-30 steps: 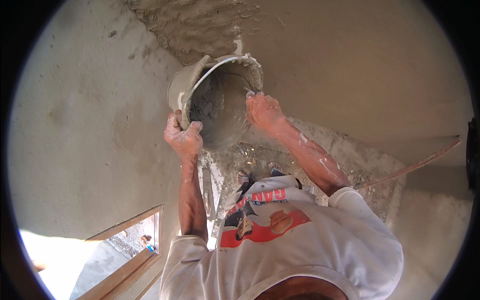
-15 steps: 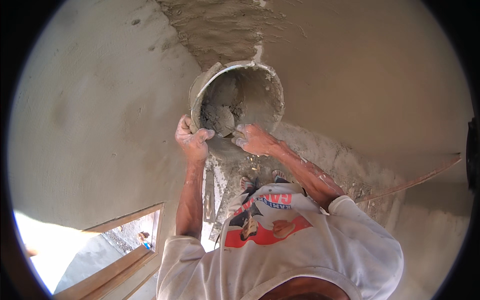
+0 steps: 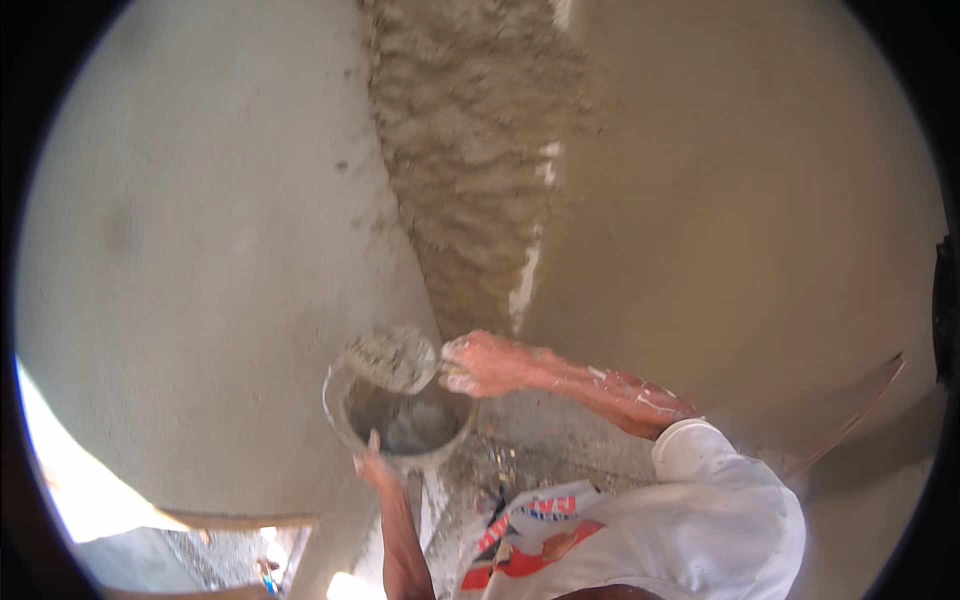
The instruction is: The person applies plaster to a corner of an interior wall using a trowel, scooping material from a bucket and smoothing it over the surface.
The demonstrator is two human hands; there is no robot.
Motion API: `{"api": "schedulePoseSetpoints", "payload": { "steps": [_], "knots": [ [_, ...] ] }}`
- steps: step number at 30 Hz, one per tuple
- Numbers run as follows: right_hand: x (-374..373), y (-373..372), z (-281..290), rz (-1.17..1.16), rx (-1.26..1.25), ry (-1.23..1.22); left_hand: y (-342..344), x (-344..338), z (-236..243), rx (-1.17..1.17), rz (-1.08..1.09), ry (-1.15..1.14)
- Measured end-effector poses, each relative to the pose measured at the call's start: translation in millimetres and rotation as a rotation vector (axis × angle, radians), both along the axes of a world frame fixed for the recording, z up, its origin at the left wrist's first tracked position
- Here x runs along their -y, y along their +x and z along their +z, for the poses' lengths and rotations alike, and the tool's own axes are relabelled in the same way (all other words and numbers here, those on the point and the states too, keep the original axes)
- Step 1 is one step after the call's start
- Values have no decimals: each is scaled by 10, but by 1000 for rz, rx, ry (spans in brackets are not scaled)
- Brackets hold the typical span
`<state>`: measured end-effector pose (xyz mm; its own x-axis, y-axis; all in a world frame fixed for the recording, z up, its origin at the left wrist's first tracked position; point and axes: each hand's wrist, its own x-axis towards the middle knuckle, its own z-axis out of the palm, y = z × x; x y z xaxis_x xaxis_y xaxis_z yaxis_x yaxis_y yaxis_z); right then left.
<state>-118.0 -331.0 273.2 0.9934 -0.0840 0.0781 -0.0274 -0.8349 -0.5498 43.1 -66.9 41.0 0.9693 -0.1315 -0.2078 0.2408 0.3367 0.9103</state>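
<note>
My right hand is closed around the handle of a trowel, held above the bucket's far side. A heap of wet grey mortar covers most of the blade. Below it, my left hand grips the near rim of the round bucket, thumb up over the edge. More mortar lies inside the bucket, which is partly hidden by the loaded trowel. Ahead, a strip of rough, fresh mortar runs up the wall corner.
Smooth plastered wall rises on the left, and another smooth wall surface is on the right. A thin curved strip sticks out at the right. A bright opening with a wooden edge is at lower left.
The trowel has come up out of the bucket carrying mortar. The view has tilted upward, so bucket and hands sit lower in the picture and more of the rough strip shows.
</note>
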Motion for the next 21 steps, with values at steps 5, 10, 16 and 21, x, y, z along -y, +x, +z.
{"api": "schedulePoseSetpoints", "payload": {
  "steps": [5,10,16,21],
  "knots": [
    [-597,-171,787,265,247,-137,-476,-1684,-2193,-138,168,529],
    [-660,-399,1861,475,294,364,-893,-2027,-2428,-409,171,740],
    [694,-134,1442,-46,1070,1118,-1121,-1876,-2604,-494,103,700],
    [-916,-436,-2458,-693,232,1468,-1543,-3225,-2958,-654,333,519]
  ]
}}
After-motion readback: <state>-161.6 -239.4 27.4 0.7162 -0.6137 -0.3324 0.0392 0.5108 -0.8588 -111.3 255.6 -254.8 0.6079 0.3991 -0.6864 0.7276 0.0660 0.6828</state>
